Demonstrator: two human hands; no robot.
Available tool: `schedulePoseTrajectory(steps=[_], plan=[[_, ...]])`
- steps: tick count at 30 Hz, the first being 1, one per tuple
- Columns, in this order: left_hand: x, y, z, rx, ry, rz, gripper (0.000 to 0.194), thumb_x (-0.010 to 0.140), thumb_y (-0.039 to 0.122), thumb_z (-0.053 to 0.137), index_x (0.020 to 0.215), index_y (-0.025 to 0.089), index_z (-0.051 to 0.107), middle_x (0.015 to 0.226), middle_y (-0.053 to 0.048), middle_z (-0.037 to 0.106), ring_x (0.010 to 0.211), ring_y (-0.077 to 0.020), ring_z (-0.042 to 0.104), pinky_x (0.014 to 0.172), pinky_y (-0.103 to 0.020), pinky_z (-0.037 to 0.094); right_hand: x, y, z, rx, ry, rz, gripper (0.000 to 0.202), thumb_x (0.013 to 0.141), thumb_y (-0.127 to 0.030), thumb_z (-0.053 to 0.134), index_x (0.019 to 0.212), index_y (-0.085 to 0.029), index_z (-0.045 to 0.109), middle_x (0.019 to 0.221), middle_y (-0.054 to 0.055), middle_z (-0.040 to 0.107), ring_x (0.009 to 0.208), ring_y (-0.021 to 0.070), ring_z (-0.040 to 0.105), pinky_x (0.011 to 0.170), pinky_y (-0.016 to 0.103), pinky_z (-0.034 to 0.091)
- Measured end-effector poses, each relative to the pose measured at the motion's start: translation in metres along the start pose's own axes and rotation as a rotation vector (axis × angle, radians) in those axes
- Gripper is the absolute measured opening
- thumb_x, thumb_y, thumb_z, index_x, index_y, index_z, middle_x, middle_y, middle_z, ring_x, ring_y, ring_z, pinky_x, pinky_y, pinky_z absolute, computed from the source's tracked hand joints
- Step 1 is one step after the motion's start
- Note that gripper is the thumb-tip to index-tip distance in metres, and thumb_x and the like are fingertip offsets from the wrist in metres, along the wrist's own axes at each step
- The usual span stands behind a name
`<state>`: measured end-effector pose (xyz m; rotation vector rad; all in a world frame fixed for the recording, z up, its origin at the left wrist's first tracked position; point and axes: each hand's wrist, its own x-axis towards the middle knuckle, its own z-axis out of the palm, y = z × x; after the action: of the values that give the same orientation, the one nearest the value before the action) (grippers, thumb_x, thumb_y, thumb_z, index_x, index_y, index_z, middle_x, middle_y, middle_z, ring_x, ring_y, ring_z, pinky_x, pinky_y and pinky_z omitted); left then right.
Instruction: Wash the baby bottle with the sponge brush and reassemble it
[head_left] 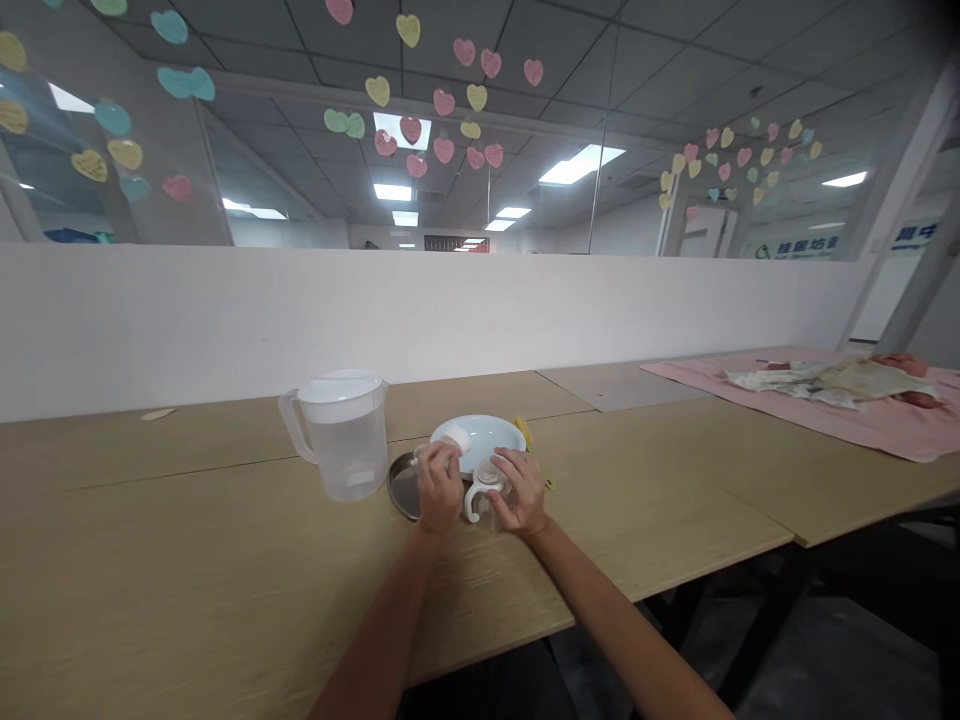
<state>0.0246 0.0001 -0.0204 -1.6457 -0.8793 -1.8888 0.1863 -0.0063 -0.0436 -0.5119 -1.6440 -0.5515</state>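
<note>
My left hand (440,487) is closed on a small white piece (456,438), held over the near left part of a pale blue bowl (491,434). Just in front of the bowl, my right hand (523,491) wraps round a small clear bottle with a white curved handle (474,500). Partly behind my left hand lies a round metal dish (405,486). A large translucent pitcher (346,435) with a white lid stands to the left of the dish.
Something yellow (523,431) lies at the bowl's right side. Farther right, a pink cloth (862,415) bears crumpled fabric and a doll-like figure. A white wall (225,325) runs behind the wooden table (225,560), whose near edge drops off at the right.
</note>
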Motion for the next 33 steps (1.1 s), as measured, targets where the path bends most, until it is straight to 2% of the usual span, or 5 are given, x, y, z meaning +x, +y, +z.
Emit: schedulePoseTrajectory(steps=[3, 5, 9, 20, 33], plan=[[0.002, 0.01, -0.005, -0.136, -0.094, 0.381, 0.019, 0.092, 0.009, 0.052, 0.104, 0.022, 0.057, 0.096, -0.006, 0.066, 0.092, -0.0158, 0.067, 0.08, -0.028, 0.054, 0.001, 0.001, -0.002, -0.051, 0.037, -0.045, 0.058, 0.084, -0.033, 0.055, 0.139, -0.02, 0.045, 0.125, 0.016, 0.062, 0.112, 0.0327, 0.062, 0.089, 0.052, 0.051], [0.003, 0.017, -0.007, -0.221, -0.18, 0.505, 0.023, 0.091, 0.007, 0.053, 0.107, 0.024, 0.056, 0.101, -0.006, 0.066, 0.098, -0.0162, 0.066, 0.083, -0.029, 0.055, 0.002, 0.002, -0.004, -0.083, 0.081, -0.102, 0.062, 0.083, -0.033, 0.055, 0.142, -0.019, 0.041, 0.129, 0.017, 0.06, 0.117, 0.0332, 0.06, 0.091, 0.053, 0.05], [0.003, 0.025, -0.007, -0.266, -0.266, 0.525, 0.026, 0.091, 0.006, 0.051, 0.111, 0.022, 0.055, 0.106, -0.008, 0.065, 0.104, -0.0183, 0.065, 0.084, -0.032, 0.057, 0.005, 0.004, -0.008, -0.135, 0.165, -0.181, 0.065, 0.081, -0.029, 0.057, 0.143, -0.022, 0.038, 0.136, 0.017, 0.056, 0.121, 0.0312, 0.058, 0.093, 0.053, 0.05], [0.004, 0.048, -0.003, -0.269, -0.24, 0.576, 0.011, 0.093, 0.011, 0.05, 0.096, 0.018, 0.058, 0.092, -0.006, 0.07, 0.095, -0.0159, 0.067, 0.08, -0.031, 0.057, 0.008, 0.016, -0.016, -0.272, 0.208, -0.161, 0.02, 0.089, -0.033, 0.052, 0.107, -0.029, 0.045, 0.124, 0.009, 0.066, 0.119, 0.0228, 0.06, 0.096, 0.047, 0.046], [0.009, 0.059, -0.006, -0.215, -0.38, 0.633, 0.019, 0.091, 0.007, 0.045, 0.086, 0.02, 0.056, 0.074, 0.001, 0.06, 0.07, -0.0114, 0.056, 0.069, -0.025, 0.051, 0.007, 0.03, -0.02, -0.321, 0.207, -0.142, 0.023, 0.087, -0.03, 0.057, 0.082, -0.026, 0.036, 0.095, 0.001, 0.074, 0.099, 0.0195, 0.071, 0.102, 0.044, 0.039]])
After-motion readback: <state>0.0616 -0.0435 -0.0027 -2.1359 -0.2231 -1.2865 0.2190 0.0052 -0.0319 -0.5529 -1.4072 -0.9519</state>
